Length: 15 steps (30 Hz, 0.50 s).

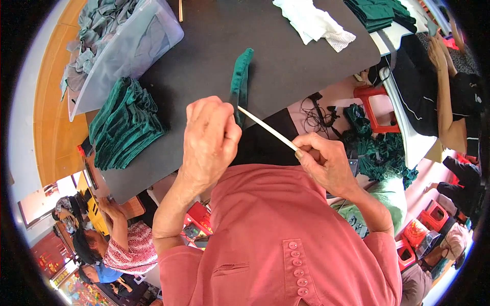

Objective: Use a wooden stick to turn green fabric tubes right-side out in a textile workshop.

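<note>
My left hand (210,140) is closed at the lower part of a narrow dark green velvet strip (241,74), above the near side of the dark table. The strip stretches away from me over the tabletop and looks folded or tube-like at its far end. Between the thumb and fingers of my right hand (325,160) is a thin pale stick (270,128), like a chopstick. It slants up to the left, and its far tip meets the strip beside my left fist. My left fingertips are hidden behind the hand.
Green velvet pieces (127,125) lie stacked at the table's left, by a clear plastic bin (132,61) of grey cloth. White cloth (316,23) and folded green fabric (375,13) are at the far side. A red stool (376,109) and cables (319,115) are right. Other people work nearby.
</note>
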### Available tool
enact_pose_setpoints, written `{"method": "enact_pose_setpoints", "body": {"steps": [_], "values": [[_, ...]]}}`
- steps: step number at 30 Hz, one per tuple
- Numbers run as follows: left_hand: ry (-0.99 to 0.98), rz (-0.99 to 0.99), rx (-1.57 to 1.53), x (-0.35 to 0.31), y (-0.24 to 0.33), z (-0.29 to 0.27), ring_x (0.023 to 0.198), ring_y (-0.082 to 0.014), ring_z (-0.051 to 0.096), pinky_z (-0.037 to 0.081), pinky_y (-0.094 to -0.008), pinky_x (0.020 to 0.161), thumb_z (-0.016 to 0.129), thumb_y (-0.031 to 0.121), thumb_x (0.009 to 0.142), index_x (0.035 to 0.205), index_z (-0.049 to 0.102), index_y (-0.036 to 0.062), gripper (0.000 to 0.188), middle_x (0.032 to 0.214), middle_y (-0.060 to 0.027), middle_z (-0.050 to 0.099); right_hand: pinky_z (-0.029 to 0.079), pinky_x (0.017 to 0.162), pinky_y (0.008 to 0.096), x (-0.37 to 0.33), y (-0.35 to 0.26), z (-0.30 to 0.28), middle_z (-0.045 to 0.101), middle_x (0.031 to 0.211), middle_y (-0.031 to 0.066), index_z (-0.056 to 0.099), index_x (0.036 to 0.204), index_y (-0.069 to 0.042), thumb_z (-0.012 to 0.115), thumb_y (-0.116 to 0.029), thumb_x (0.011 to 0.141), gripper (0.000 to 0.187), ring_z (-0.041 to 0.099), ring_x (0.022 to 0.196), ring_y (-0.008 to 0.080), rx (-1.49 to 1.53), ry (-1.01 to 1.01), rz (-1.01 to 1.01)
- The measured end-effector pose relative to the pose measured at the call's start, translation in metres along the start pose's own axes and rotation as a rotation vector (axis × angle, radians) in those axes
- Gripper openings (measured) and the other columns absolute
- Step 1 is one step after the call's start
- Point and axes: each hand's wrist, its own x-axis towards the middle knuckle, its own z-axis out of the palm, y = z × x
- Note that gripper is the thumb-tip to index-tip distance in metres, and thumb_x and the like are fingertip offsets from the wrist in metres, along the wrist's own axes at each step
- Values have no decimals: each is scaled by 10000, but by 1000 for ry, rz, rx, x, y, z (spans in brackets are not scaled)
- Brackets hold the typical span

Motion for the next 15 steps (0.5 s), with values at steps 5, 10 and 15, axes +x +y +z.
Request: {"method": "enact_pose_setpoints", "body": {"steps": [5, 10, 15], "values": [[-113, 210, 161, 4, 13, 1, 845, -306, 512, 417, -421, 785, 665, -47, 580, 904, 542, -52, 347, 824, -142, 492, 428, 527, 222, 0, -4, 1, 570, 691, 58, 565, 969, 18, 557, 23, 838, 131, 516, 579, 59, 21, 31, 32], [-221, 212, 94, -2, 27, 7, 890, -358, 505, 418, -444, 766, 659, -66, 567, 972, 533, -80, 424, 890, -185, 490, 392, 492, 195, 10, 4, 12, 543, 692, 1, 558, 984, 18, 535, -17, 877, 115, 466, 566, 22, 239, 33, 97], [-226, 208, -29, -14, 29, 19, 844, -307, 511, 425, -407, 754, 620, -39, 641, 906, 536, -37, 278, 818, -134, 480, 322, 445, 169, 28, 10, 15, 509, 798, 0, 525, 1054, 18, 511, -61, 918, 157, 396, 548, 14, 669, 30, 201]]}}
